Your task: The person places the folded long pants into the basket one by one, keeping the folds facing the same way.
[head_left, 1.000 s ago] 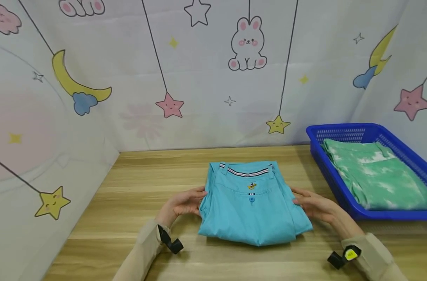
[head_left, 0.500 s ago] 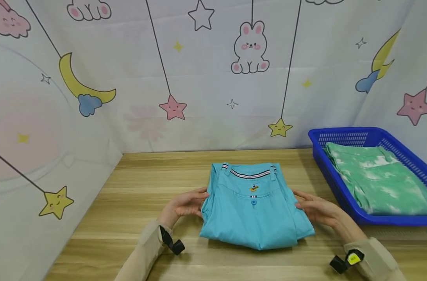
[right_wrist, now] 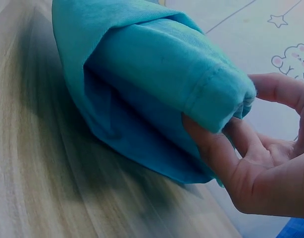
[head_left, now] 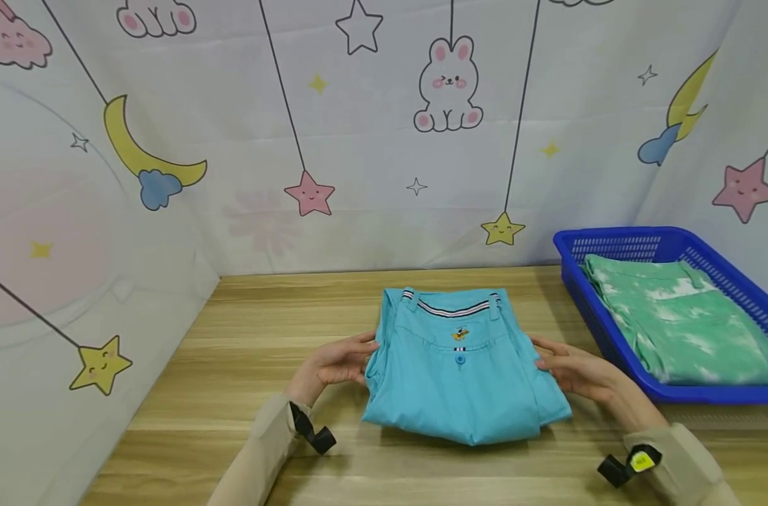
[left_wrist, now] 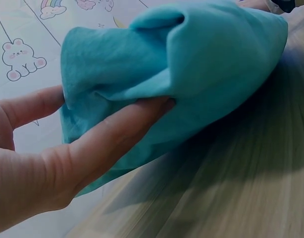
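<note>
A pair of turquoise pants [head_left: 454, 383], folded into a bundle, is held between both hands over the table. Its striped waistband lies toward the back, and a button and a small embroidered figure show on its upper face. My left hand [head_left: 341, 360] grips the left side; in the left wrist view the left hand [left_wrist: 58, 158] has digits spread against the folded cloth. On the opposite side my right hand [head_left: 576, 370] holds the other edge. The right wrist view shows the right hand [right_wrist: 261, 158] pinching an inner folded layer, with the outer layer hanging open around it. Some fingertips are hidden by fabric.
A blue plastic basket [head_left: 601, 336] stands at the right, close to the right forearm. Green tie-dyed folded clothing [head_left: 687, 323] lies in it. The wooden table [head_left: 263, 309] ends at a printed white curtain [head_left: 358, 140] along the back and left.
Both hands have shifted slightly to the right, carrying the turquoise pants with them. The pants also sit a little farther back than half a second ago. The basket stays in place.
</note>
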Tool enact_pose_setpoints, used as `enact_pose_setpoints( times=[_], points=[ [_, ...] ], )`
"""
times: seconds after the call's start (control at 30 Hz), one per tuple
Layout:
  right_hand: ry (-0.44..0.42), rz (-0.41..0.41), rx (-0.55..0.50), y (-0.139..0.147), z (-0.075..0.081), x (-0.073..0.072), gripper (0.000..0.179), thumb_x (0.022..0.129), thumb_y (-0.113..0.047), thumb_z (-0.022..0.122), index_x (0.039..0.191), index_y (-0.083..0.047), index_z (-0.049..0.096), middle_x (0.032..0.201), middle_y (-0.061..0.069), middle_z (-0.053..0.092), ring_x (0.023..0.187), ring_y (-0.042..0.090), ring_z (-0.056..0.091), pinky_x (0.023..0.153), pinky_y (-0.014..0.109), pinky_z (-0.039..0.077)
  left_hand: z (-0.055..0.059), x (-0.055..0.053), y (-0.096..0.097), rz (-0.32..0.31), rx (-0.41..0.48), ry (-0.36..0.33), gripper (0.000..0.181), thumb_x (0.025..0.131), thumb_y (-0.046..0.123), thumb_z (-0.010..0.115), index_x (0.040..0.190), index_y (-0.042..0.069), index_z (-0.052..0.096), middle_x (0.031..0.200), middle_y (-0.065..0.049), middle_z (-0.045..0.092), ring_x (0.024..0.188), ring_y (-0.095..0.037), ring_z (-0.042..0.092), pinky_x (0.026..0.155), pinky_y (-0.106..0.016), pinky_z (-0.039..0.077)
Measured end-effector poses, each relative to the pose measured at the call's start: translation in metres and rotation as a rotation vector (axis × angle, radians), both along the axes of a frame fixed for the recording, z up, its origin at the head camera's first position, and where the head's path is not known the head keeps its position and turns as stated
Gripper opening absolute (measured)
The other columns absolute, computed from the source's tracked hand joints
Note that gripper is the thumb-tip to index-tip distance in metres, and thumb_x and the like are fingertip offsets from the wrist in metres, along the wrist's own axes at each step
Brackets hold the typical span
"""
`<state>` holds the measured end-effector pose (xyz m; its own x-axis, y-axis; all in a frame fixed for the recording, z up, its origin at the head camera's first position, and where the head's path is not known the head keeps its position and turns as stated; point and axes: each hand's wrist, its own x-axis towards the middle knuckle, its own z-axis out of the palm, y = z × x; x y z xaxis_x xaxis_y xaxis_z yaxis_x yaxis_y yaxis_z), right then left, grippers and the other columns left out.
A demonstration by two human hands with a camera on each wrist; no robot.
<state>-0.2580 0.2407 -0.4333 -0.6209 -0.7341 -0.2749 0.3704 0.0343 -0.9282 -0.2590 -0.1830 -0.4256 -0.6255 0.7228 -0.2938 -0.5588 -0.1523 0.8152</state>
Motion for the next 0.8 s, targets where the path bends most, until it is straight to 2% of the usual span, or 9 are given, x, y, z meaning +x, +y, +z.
enact_pose_setpoints(
  times=[0.2, 0.43, 0.67, 0.8],
  points=[
    [0.031, -0.024, 0.045, 0.003, 0.001, 0.000, 0.071, 0.096, -0.014, 0.036, 0.140, -0.007, -0.020, 0.118, -0.016, 0.047, 0.109, 0.010, 0.054, 0.090, 0.036, 0.044, 0.002, -0.001, 0.003, -0.009, 0.012, -0.007, 0.057, 0.098, 0.009, 0.026, 0.144, 0.008, -0.008, 0.122, -0.006, 0.037, 0.099, -0.018, 0.052, 0.074, -0.036, 0.051],
    [0.056, -0.034, 0.042, 0.007, 0.006, 0.000, 0.070, 0.096, -0.014, 0.035, 0.139, -0.005, -0.019, 0.116, -0.019, 0.050, 0.108, 0.006, 0.053, 0.089, 0.032, 0.045, 0.006, -0.002, 0.006, -0.020, 0.023, 0.031, 0.056, 0.098, 0.009, 0.027, 0.144, 0.006, -0.005, 0.117, -0.004, 0.044, 0.096, -0.018, 0.054, 0.073, -0.035, 0.051],
    [0.091, -0.035, 0.052, 0.007, 0.019, 0.002, 0.065, 0.098, -0.017, 0.031, 0.140, -0.003, -0.016, 0.117, -0.020, 0.052, 0.108, 0.003, 0.053, 0.089, 0.028, 0.045, 0.012, -0.001, 0.011, 0.003, 0.015, 0.027, 0.056, 0.098, 0.011, 0.026, 0.144, 0.008, -0.006, 0.116, -0.002, 0.043, 0.094, -0.014, 0.054, 0.071, -0.032, 0.051],
    [0.107, -0.013, 0.010, 0.010, 0.026, 0.002, 0.064, 0.098, -0.016, 0.029, 0.139, -0.002, -0.018, 0.120, -0.020, 0.052, 0.110, 0.004, 0.053, 0.090, 0.029, 0.046, 0.012, -0.003, 0.015, 0.006, 0.035, 0.037, 0.052, 0.099, 0.011, 0.024, 0.144, 0.008, -0.002, 0.118, -0.003, 0.043, 0.095, -0.014, 0.054, 0.070, -0.032, 0.051]
  ],
)
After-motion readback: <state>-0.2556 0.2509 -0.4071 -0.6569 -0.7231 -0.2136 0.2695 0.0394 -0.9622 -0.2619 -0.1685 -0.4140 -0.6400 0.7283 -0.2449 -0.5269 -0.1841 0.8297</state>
